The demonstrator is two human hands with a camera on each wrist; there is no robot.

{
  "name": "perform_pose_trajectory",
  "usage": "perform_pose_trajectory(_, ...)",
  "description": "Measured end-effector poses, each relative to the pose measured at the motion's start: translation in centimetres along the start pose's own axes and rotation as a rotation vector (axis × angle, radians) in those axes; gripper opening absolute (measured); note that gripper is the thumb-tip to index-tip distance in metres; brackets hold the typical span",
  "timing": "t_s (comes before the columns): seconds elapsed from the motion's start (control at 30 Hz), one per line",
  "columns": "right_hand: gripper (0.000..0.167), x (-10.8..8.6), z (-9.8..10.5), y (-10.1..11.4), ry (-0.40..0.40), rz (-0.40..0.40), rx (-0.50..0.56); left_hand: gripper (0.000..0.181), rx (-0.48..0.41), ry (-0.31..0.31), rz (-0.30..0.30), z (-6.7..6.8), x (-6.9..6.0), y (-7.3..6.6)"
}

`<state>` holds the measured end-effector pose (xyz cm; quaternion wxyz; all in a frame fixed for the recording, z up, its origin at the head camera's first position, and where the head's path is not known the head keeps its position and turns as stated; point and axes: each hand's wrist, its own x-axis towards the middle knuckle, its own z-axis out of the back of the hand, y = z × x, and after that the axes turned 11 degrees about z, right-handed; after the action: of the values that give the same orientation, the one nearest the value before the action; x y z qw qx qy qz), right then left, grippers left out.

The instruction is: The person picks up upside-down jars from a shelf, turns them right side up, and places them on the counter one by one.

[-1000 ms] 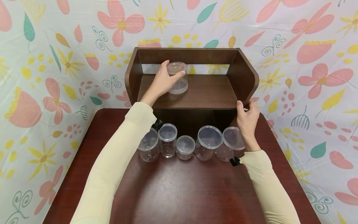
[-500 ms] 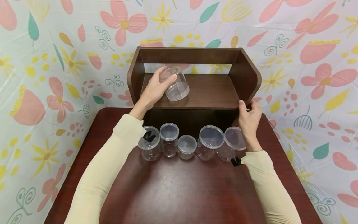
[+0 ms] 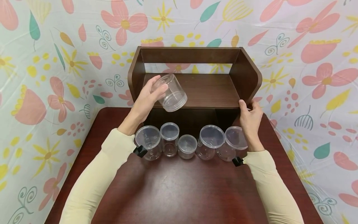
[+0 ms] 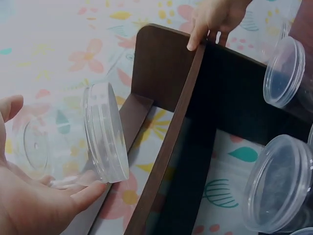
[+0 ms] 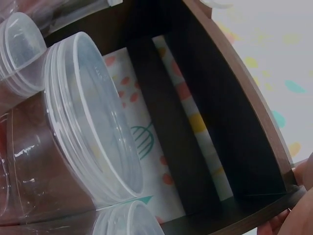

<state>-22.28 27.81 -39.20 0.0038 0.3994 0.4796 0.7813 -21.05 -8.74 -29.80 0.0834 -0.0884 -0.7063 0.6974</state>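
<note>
My left hand (image 3: pixel 144 101) grips a clear plastic jar (image 3: pixel 175 95) in front of the shelf's left part. The jar is tilted, its lidded end pointing down and right in the head view. In the left wrist view, thumb and fingers stand around the clear jar body, with the lid (image 4: pixel 108 132) facing away from the palm. My right hand (image 3: pixel 250 119) holds the front right corner of the brown wooden shelf (image 3: pixel 207 90), thumb on top. Part of that hand (image 5: pixel 298 210) shows at the right wrist view's lower right edge.
Several lidded clear jars stand in a row on the dark red table (image 3: pixel 173 193) before the shelf, including a small jar (image 3: pixel 187 147) mid-row and a wide jar (image 3: pixel 211 141) to its right. Below the upper board is a dark compartment (image 3: pixel 193 119). Flowered cloth (image 3: pixel 70 46) hangs behind.
My left hand has lifted the clear jar off the upper shelf board, tilting it and bringing it forward, down and slightly left. My right hand has stayed on the shelf corner.
</note>
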Motion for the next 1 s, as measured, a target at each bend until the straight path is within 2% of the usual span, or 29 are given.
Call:
perform_pose_trajectory(0.27,0.028,0.1,0.0,0.0,-0.001,-0.030,0.043,0.075,-0.165,0.045,-0.012,0.7,-1.8,1.0)
perform_pose_trajectory(0.43,0.024,0.0,0.0,0.3,-0.010,-0.047,0.066,0.077,-0.237,0.050,-0.007,0.5,-2.5,1.7)
perform_pose_trajectory(0.63,0.020,-0.6,0.6,3.3,0.010,-0.050,0.119,0.075,-0.272,0.064,-0.025,0.3,-3.0,2.4)
perform_pose_trajectory(0.73,0.021,-0.8,1.0,4.1,0.021,-0.055,0.125,0.076,-0.272,0.070,-0.025,0.2,-3.2,2.8)
perform_pose_trajectory(0.83,0.026,-1.1,1.1,3.6,0.029,-0.053,0.093,0.076,-0.277,0.071,-0.020,0.0,-3.3,3.0)
perform_pose_trajectory(1.0,0.031,-1.7,1.1,1.3,0.035,-0.035,0.050,0.077,-0.297,0.073,-0.006,-0.4,-3.5,3.4)
